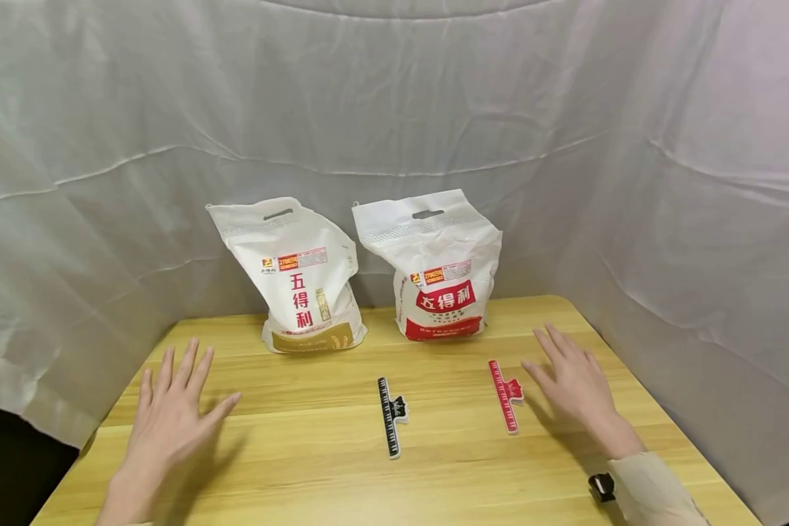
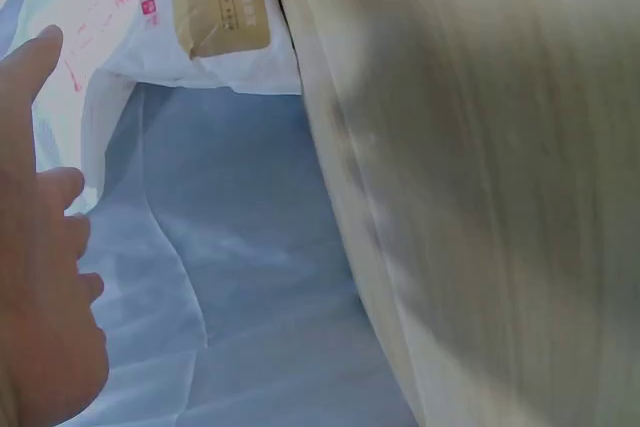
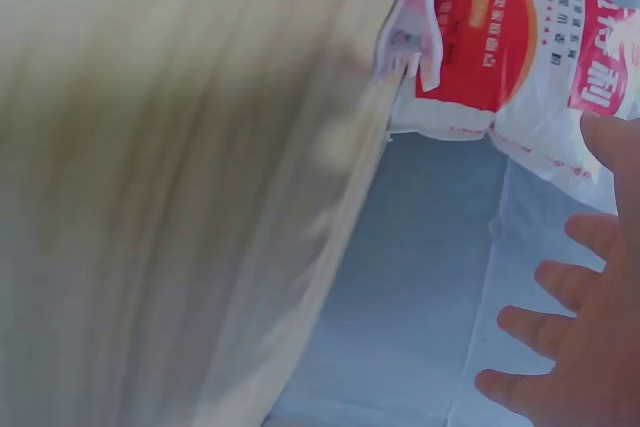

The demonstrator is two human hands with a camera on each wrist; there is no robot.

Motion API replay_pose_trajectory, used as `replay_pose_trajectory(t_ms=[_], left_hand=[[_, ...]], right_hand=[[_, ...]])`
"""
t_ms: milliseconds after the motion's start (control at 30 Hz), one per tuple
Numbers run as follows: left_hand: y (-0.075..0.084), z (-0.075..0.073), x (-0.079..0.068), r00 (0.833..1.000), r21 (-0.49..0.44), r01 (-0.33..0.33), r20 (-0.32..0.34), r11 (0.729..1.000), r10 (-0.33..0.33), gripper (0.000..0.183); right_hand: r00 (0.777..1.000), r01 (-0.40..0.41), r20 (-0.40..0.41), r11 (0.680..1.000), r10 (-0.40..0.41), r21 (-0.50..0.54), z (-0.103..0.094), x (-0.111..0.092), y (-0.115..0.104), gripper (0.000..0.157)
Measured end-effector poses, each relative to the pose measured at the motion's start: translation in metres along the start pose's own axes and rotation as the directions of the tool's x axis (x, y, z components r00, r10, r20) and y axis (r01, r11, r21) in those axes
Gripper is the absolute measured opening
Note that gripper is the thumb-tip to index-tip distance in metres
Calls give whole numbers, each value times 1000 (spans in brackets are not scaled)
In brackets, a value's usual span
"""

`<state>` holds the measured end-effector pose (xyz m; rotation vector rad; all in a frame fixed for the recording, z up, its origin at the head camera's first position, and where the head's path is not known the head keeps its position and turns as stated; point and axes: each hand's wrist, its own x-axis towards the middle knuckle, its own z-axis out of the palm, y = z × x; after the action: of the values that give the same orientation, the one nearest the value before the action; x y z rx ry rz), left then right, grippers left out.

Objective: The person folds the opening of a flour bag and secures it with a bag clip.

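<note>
My left hand (image 1: 174,420) hovers over the left side of the table with its fingers spread and nothing in it. On the right, my right hand (image 1: 575,380) is also spread and holds nothing, just beside a red clip (image 1: 505,398) with a piano-key pattern. A matching black clip (image 1: 390,418) lies nearer the middle. Behind them stand two white flour bags with handle slots: one with a gold band (image 1: 309,285) at left, one with red print (image 1: 437,270) at right. The right wrist view shows the red-print bag (image 3: 540,57) beyond the fingers, with the red clip (image 3: 412,32) edge-on.
The wooden table (image 1: 289,467) has a rounded back right corner. Grey cloth (image 1: 394,95) hangs close behind the bags and along both sides. A dark band-like object (image 1: 601,487) sits at the right wrist, by a beige sleeve (image 1: 654,489).
</note>
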<state>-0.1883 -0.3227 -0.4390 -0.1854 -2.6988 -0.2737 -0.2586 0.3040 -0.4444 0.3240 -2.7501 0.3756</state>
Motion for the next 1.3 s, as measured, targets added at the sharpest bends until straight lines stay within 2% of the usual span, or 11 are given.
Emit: replay_pose_trajectory(t_ms=[167, 367, 767, 1033, 1300], left_hand=[[3, -3, 5, 996, 9, -43, -75, 999, 43, 93], [10, -7, 12, 983, 23, -78, -164, 997, 81, 93], [20, -12, 31, 928, 6, -167, -336, 986, 160, 91], [30, -18, 46, 904, -6, -186, -393, 983, 169, 92], [38, -25, 60, 894, -14, -208, -409, 978, 185, 91]], right_hand=[[994, 52, -93, 999, -51, 6, -2, 5, -9, 71], [978, 92, -192, 995, -85, 28, -5, 13, -24, 67], [914, 221, -371, 968, -164, 116, -8, 33, -54, 66], [891, 274, -406, 954, -204, 122, -7, 43, -72, 62], [854, 348, -447, 931, -266, 110, -1, 56, -91, 60]])
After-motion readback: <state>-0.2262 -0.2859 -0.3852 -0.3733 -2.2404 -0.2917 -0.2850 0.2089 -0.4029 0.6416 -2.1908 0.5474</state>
